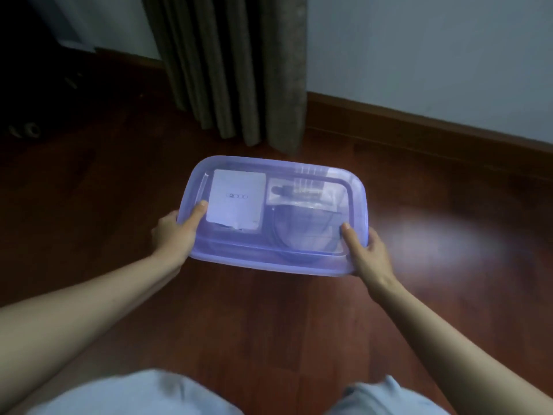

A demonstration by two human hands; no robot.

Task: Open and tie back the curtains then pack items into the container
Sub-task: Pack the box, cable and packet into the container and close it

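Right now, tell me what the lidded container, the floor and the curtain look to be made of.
The container: most likely plastic, translucent bluish-purple and smooth; a white card and a dark cable show through its lid. The floor: reddish-brown wood or wood-look laminate, polished, with a bright reflected patch. The curtain: fabric, grey-brown and matte, hanging in soft vertical folds.

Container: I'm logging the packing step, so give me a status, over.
Left hand and right hand grip near corners of container, thumbs on top. Its lid on; white card, cable inside. Nothing in the way; curtain hangs beyond.
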